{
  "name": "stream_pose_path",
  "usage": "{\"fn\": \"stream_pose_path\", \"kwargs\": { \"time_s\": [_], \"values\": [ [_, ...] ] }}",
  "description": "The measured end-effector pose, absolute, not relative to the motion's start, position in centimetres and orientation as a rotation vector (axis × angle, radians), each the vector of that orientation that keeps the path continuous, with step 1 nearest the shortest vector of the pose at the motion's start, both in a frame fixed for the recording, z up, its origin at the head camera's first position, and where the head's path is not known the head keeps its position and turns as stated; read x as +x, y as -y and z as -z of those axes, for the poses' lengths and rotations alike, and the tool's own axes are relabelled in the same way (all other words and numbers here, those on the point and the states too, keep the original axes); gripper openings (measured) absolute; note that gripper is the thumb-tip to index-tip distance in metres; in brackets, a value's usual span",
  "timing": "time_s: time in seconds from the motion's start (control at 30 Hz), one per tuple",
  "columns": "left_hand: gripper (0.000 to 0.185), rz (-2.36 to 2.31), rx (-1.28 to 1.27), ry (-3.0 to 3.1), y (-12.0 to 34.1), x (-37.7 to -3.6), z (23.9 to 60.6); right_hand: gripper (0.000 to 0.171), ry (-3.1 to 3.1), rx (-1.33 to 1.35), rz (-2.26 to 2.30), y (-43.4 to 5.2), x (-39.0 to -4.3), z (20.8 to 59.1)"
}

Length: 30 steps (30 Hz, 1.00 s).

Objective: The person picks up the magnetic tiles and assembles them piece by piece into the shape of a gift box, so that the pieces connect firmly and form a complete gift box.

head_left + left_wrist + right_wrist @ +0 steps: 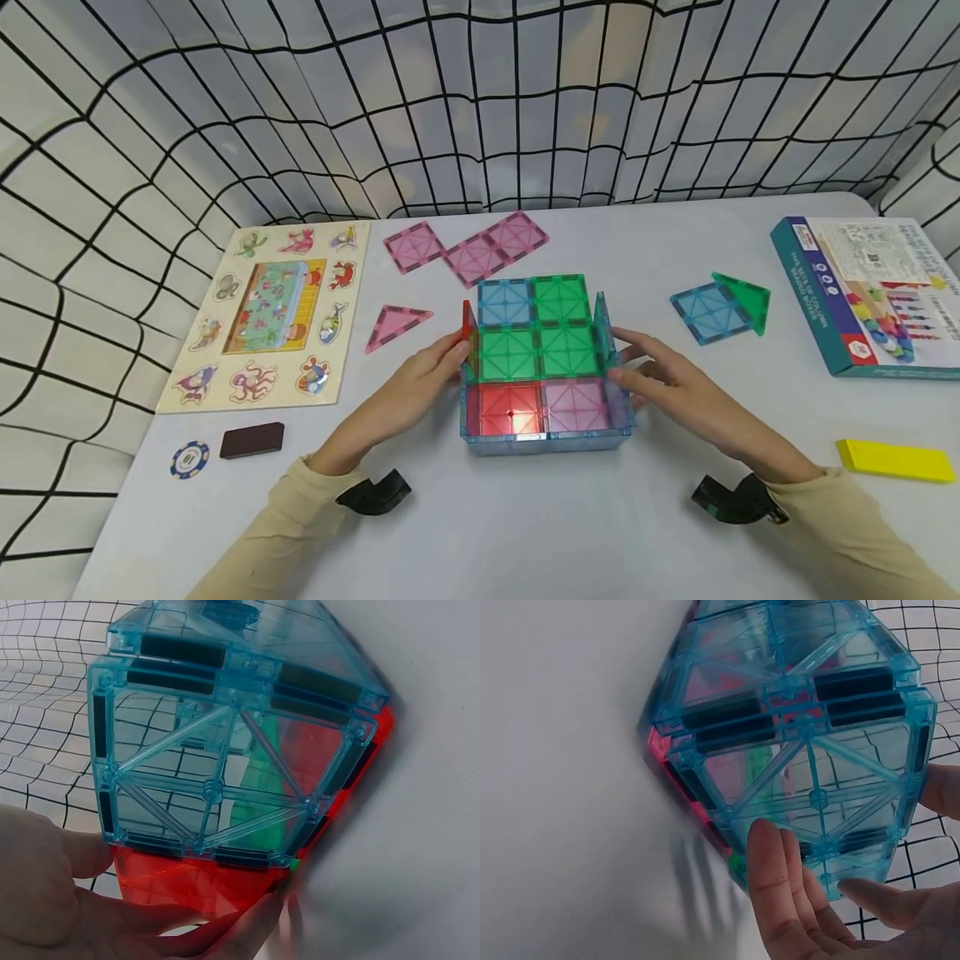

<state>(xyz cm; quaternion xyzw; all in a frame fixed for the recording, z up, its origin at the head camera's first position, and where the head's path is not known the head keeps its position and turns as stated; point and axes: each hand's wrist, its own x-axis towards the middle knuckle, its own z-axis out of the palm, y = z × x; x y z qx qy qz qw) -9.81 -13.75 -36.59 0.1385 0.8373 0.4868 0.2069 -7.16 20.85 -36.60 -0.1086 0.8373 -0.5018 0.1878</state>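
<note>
A box of clear magnetic tiles [546, 444] stands mid-table, its blue front wall toward me. Inside it show a blue tile, several green tiles, a red tile [498, 404] and a pink tile [576, 404]. My left hand [420, 375] pinches the upright red side tile [195, 881], thumb by its edge and fingers against its outer face. On the opposite side, my right hand [667, 371] holds the upright blue side tile [855, 855] with thumb and fingertips. Blue side walls fill much of both wrist views.
Pink square tiles [476, 258] and a pink triangle [396, 325] lie behind and left. Blue and green tiles [708, 310] lie right. Around them are a sea-animal puzzle board [348, 275], boxed set [885, 292], yellow block [896, 460], dark block [252, 440] and poker chip [189, 459].
</note>
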Motion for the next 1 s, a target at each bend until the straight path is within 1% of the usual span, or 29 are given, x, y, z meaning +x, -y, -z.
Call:
{"fn": "stream_pose_path", "kwargs": {
  "time_s": [0.13, 0.23, 0.33, 0.4, 0.53, 0.6, 0.7, 0.77, 0.83, 0.9, 1.0],
  "values": [
    [0.061, -1.354, 0.349, -2.328, 13.6, -9.8, 36.4, 0.066, -2.388, -0.331, 1.378, -21.0, -7.2, 36.3],
    [0.062, -1.345, 0.348, -2.316, 13.4, -9.6, 36.2, 0.059, -2.500, -0.380, 1.324, -21.1, -7.5, 35.3],
    [0.063, -1.333, 0.350, -2.310, 13.3, -9.3, 36.1, 0.048, -2.641, -0.507, 1.255, -20.8, -8.6, 33.1],
    [0.063, -1.330, 0.332, -2.307, 13.3, -9.2, 36.1, 0.039, -2.697, -0.646, 1.193, -20.0, -9.9, 31.4],
    [0.064, -1.343, 0.282, -2.263, 13.5, -9.0, 36.2, 0.025, -2.654, -1.050, 1.016, -16.2, -12.9, 28.8],
    [0.064, -1.380, 0.283, -2.217, 13.7, -8.9, 36.3, 0.025, -2.582, -1.250, 0.863, -13.7, -14.5, 28.2],
    [0.065, -1.435, 0.304, -2.158, 14.0, -8.8, 36.3, 0.029, -2.479, -1.503, 0.607, -10.3, -16.4, 27.8],
    [0.066, -1.455, 0.309, -2.130, 14.1, -8.9, 36.3, 0.036, -2.432, -1.601, 0.430, -8.4, -17.3, 27.7],
    [0.066, -1.462, 0.298, -2.114, 14.1, -8.9, 36.3, 0.037, -2.382, -1.661, 0.291, -6.8, -18.0, 27.8],
    [0.064, -1.466, 0.282, -2.107, 14.1, -9.0, 36.2, 0.033, -2.331, -1.682, 0.188, -5.5, -18.4, 28.0],
    [0.060, -1.481, 0.272, -2.096, 14.0, -9.0, 36.0, 0.017, -2.271, -1.731, 0.124, -4.3, -18.6, 28.5]
  ]
}}
